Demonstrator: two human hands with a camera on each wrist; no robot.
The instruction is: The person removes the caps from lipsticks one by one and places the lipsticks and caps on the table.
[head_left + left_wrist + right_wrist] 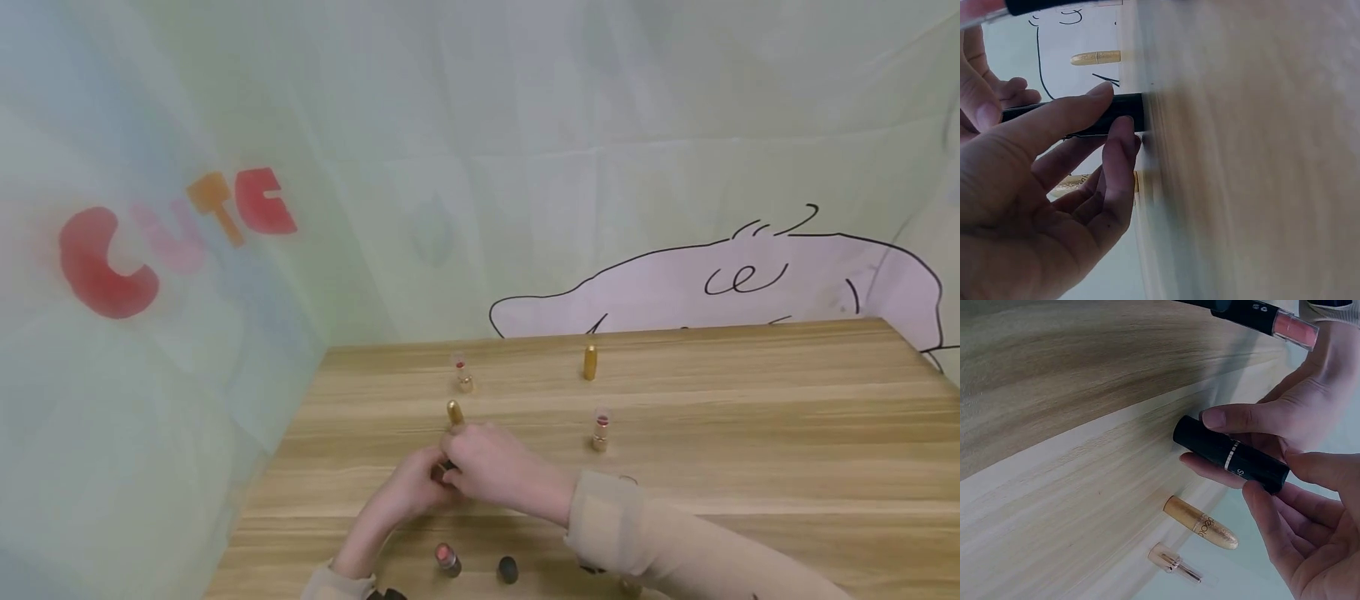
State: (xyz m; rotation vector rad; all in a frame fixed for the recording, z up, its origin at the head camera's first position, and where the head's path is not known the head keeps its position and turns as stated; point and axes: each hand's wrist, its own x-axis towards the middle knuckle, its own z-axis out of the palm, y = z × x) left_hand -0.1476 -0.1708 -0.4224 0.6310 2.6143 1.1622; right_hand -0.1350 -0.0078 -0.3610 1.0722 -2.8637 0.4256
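Both hands hold a black lipstick tube with a thin silver band, standing upright close over the tabletop. My left hand pinches its lower part between thumb and fingers, as the left wrist view shows. At the upper end, my right hand pinches the tube between thumb and fingertips. The head view mostly hides the tube behind the hands. Just beyond them stands a gold bullet-shaped lipstick. Nearer the front, a pink-topped lipstick stands next to a small black rounded piece.
On the wooden table, two clear-topped lipsticks with red inside stand at back left and right of the hands. Another gold lipstick is near the back edge. A printed cloth hangs behind the table.
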